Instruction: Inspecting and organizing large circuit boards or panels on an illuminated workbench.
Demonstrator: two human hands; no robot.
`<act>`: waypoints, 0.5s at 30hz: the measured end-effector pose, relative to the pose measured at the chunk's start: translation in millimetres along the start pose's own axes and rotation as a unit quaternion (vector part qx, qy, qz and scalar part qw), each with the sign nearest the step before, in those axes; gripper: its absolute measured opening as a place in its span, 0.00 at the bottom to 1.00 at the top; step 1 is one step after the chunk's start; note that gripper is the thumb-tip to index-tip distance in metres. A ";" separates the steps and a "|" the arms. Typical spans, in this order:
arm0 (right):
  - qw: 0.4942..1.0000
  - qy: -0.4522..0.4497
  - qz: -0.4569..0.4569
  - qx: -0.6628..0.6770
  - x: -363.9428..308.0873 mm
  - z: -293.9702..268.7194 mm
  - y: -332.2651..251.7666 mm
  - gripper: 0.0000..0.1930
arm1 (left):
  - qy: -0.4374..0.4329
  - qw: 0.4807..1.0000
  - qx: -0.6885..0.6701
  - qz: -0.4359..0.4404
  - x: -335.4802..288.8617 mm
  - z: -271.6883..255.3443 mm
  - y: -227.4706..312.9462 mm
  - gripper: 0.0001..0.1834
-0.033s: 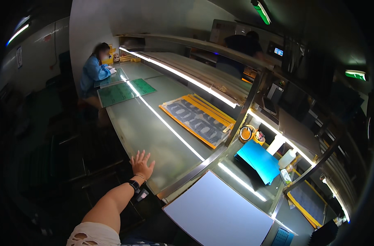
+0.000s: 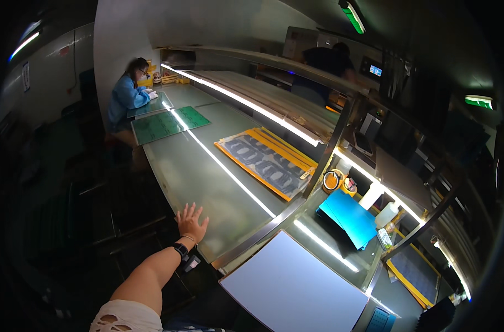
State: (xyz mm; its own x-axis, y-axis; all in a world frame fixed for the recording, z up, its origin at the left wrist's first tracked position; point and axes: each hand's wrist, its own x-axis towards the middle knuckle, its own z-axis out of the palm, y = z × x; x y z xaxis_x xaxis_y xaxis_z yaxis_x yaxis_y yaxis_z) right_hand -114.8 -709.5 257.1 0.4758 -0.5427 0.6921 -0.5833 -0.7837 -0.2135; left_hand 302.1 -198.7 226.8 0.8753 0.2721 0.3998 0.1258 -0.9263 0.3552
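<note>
Your left grip (image 2: 192,224) was empty, fingers splayed over the near edge of the glossy tabletop (image 2: 177,177); contact unclear. Right grip: out of view. To the right, a white rectangular sheet (image 2: 296,285) lay unheld by your left; left-hand handling looked unstarted.

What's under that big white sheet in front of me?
Along the upper right edge of the white sheet, you can see bare grey-green tabletop. Whatever is directly beneath the sheet is covered, so I can't tell.
</note>
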 end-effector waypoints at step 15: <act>0.998 -0.039 0.033 0.023 -14.4 12.4 19.3 0.13 | 0.009 1.000 -0.016 0.000 1.1 4.0 -6.4 0.25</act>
State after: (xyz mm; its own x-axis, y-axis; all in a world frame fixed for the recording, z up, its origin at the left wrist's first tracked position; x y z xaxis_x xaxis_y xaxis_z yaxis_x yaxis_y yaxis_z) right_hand -124.8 -720.5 234.5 0.4891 -0.6137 0.6198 -0.5843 -0.7581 -0.2895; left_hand 304.1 -193.5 221.6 0.8668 0.2775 0.4143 0.1114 -0.9176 0.3815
